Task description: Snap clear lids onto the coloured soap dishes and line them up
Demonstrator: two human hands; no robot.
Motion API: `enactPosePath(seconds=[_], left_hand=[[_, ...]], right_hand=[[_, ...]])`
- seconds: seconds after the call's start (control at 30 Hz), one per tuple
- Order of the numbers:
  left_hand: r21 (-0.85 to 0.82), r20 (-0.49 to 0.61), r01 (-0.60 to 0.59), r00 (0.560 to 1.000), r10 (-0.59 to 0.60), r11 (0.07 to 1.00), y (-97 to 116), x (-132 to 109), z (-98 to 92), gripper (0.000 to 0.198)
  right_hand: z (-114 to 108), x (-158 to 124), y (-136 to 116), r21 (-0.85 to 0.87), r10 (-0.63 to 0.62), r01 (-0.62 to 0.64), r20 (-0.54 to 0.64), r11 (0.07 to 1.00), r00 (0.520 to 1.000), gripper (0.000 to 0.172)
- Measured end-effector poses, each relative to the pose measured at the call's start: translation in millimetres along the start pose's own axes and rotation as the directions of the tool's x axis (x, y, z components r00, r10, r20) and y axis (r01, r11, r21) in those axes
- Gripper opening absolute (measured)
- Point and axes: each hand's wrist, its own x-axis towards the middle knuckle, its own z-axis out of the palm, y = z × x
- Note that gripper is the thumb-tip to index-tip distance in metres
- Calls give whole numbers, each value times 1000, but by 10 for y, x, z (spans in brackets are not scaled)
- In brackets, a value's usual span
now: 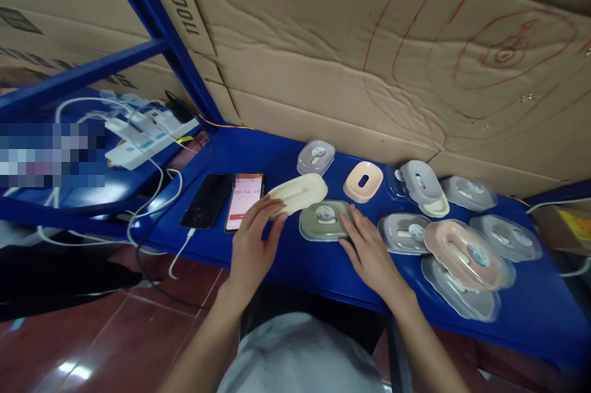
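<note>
Pinching a cream oval piece (302,191) between thumb and fingers, the left hand (255,230) holds it beside a green case (330,228) on the blue table (286,267), while the right hand (369,248), fingers loosely extended, touches the case's right end. Crowding the left are a lit phone (244,199) and a dark phone (204,201); behind sit a grey lidded case (310,165) and a peach holder (351,187), with overlapping lidded cases (446,233) at right.
</note>
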Motion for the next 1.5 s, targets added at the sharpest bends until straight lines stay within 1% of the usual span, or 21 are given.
enactPosePath(seconds=[0.07, 0.13, 0.2, 0.23, 0.33, 0.4, 0.47, 0.53, 0.6, 0.67, 0.73, 0.83, 0.9, 0.97, 1.07, 1.13, 1.2, 1.3, 1.4, 1.43, 1.5], left_hand=[[-6, -74, -11, 997, 10, 1000, 91, -65, -74, 16], [-20, -94, -35, 995, 33, 999, 169, -166, -106, 17], [-48, -64, -52, 997, 48, 998, 220, -303, -105, 19], [-65, -44, -49, 998, 46, 997, 232, -379, -98, 19], [-99, -4, -6, 1000, 6, 995, 223, -594, -74, 19], [-105, 11, 11, 1000, -10, 994, 199, -690, -60, 19], [-103, 31, 0, 1000, 3, 995, 185, -727, -39, 18], [-99, 52, -21, 998, 27, 995, 193, -711, 2, 18], [-98, 73, -52, 996, 59, 994, 223, -663, 78, 16], [-92, 99, -101, 989, 110, 991, 264, -609, 189, 15], [-66, 133, -160, 977, 168, 985, 302, -565, 323, 14], [-9, 179, -221, 959, 219, 975, 330, -517, 492, 14], [7, 178, -228, 958, 224, 974, 322, -496, 527, 13], [15, 140, -212, 968, 208, 977, 297, -493, 475, 11], [38, 96, -175, 981, 171, 984, 248, -562, 257, 10], [49, 111, -150, 983, 144, 987, 208, -670, 67, 11], [56, 144, -130, 982, 120, 990, 154, -813, -113, 13], [68, 210, -124, 972, 107, 990, 48, -1019, -299, 13], [83, 303, -159, 944, 127, 984, -43, -1126, -327, 13], [81, 333, -189, 931, 152, 979, -62, -1136, -298, 14], [79, 361, -242, 911, 199, 967, -79, -1125, -200, 16]], right_hand=[[-4, 297, 68, -58, 42, -43, -26, 997, 999, 71], [-7, 544, 142, -149, 166, -176, -78, 973, 983, 75], [-21, 685, 192, -218, 268, -280, -85, 935, 960, 66], [-33, 707, 197, -239, 285, -292, -66, 926, 956, 58], [-90, 581, 107, -236, 232, -222, 14, 946, 973, 40], [-130, 380, -36, -171, 193, -186, 25, 968, 981, 37], [-166, 143, -201, -7, 129, -129, 23, 992, 991, 39], [-197, -81, -328, 212, 69, -65, -14, 975, 998, 40], [-216, -252, -379, 350, 115, -75, -93, 934, 989, 39], [-216, -347, -351, 367, 238, -160, -179, 916, 955, 43], [-190, -367, -274, 324, 285, -213, -194, 922, 939, 49], [-118, -316, -142, 249, 211, -181, -101, 951, 972, 56], [-66, -275, -75, 224, 183, -166, -58, 960, 981, 60], [-24, -252, -32, 197, 159, -149, -32, 969, 987, 67], [8, -268, -5, 118, 69, -68, -8, 991, 998, 67], [7, -302, 2, 43, 49, -49, -19, 998, 999, 60], [-6, -338, 11, -24, 69, -70, -39, 997, 997, 49], [-40, -360, 25, -40, 107, -110, -83, 993, 991, 36], [-79, -333, 8, 45, 137, -131, -170, 990, 976, 32], [-93, -319, -15, 76, 125, -113, -180, 991, 976, 31], [-117, -292, -92, 121, 51, -34, -141, 992, 989, 29]])
